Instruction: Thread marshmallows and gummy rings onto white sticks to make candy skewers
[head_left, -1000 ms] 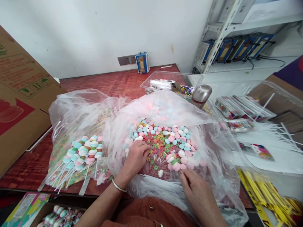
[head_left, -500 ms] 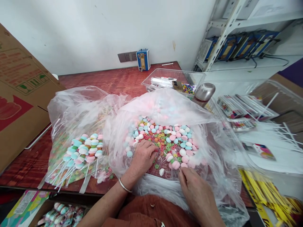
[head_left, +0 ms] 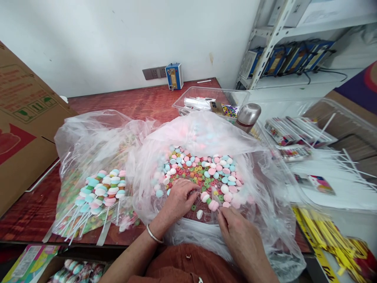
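In the head view, my right hand (head_left: 243, 232) pinches the near end of a candy skewer (head_left: 209, 201). Pink and white marshmallow pieces and a green gummy ring are threaded on it, and it slants up to the left. My left hand (head_left: 182, 198) is by its far end, thumb and fingers curled together; whatever they hold is too small to make out. Around both hands, an opened clear plastic bag (head_left: 173, 137) holds loose pink, blue and white marshmallows (head_left: 225, 169) and coloured gummy rings (head_left: 203, 175). One white marshmallow (head_left: 199, 214) lies apart, close to me.
Finished candy skewers (head_left: 101, 190) lie on another plastic bag (head_left: 85, 125) at left, beside a cardboard box (head_left: 26, 106). Behind stand a clear bin (head_left: 184, 94) and a steel flask (head_left: 249, 116). White sticks (head_left: 332, 169) fill a tray at right.
The skewer's far end has come nearer my left hand, and its green ring shows more plainly. Both hands stay over the bag; the whole view has shifted slightly.
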Demonstrator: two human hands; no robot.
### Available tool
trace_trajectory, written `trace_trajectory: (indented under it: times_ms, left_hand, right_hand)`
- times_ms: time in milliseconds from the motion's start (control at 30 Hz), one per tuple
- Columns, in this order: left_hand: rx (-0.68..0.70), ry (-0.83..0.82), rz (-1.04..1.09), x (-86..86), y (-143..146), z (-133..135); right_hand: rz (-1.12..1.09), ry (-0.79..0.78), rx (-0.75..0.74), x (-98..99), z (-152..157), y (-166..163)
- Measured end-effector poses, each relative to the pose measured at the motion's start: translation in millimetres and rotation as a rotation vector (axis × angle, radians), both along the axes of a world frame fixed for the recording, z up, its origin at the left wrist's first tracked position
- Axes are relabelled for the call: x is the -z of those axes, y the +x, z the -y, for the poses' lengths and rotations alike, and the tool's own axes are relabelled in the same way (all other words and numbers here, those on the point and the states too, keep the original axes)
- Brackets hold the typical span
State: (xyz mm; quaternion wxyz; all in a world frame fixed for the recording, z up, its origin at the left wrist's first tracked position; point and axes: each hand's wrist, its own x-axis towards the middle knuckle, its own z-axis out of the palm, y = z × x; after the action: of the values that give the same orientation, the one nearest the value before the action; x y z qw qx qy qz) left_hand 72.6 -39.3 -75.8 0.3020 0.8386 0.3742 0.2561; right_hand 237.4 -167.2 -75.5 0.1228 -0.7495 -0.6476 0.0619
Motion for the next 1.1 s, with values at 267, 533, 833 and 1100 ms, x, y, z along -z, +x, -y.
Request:
trace_trajectory:
  times_ms: [267,533,833,1100]
  left_hand:
    - [-0.174,-0.502,0.218,-2.6,4.6,0.8]
    - [-0.299,-0.862,0.553,2.8,17.6,10.5]
    - [-0.078,-0.163,0.053,4.5,8.9,-4.8]
    - [-0.123,-0.077,0.06,8.4,14.4,-3.1]
  right_hand:
    - [-0.147,0.122,0.007,1.1,4.5,3.1]
    - [-0.445,0.068,0.045,5.5,-0.3,0.1]
    - [-0.66,0.058,0.145,-1.1,1.1,10.3]
    - [-0.63,0.067,0.117,10.2,4.4,12.2]
